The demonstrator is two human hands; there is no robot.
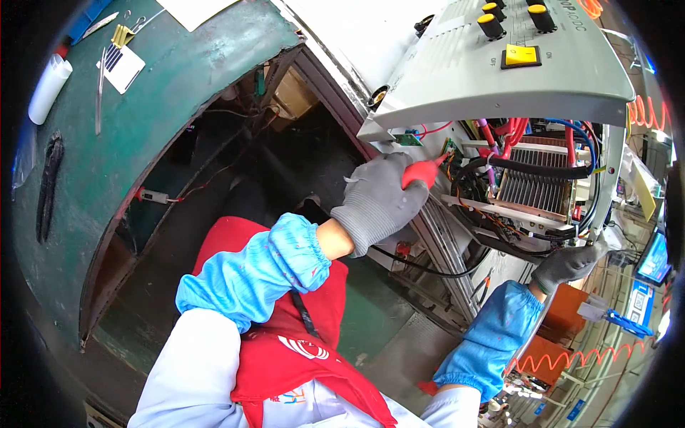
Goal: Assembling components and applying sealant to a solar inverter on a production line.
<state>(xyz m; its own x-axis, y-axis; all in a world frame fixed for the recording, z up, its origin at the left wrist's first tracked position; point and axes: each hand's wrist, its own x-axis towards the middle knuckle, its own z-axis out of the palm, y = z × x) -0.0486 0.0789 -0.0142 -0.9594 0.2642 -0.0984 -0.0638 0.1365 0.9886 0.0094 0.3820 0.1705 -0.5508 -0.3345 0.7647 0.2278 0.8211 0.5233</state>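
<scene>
Grey gloves cover both my hands. My left hand [382, 189] is closed around a red object with a pointed tip [422, 173], its kind partly hidden by the glove. That tip points into the open front of a grey electrical machine [492, 78], close to a small circuit board and thin wires at its left side. Far to the right, my right hand [567, 267] has its fingers curled at the lower corner of the machine's metal frame [606, 182]. Inside the housing are a finned heat sink [531, 178], red cables and a thick black cable [542, 170].
A green worktop [160, 85] at the left carries a white roll [50, 89], tweezers and a white card. Below the machine, a black cable [428, 271] hangs beside pliers [485, 284]. Orange coiled hoses [585, 362] and a screen [653, 258] stand at the right.
</scene>
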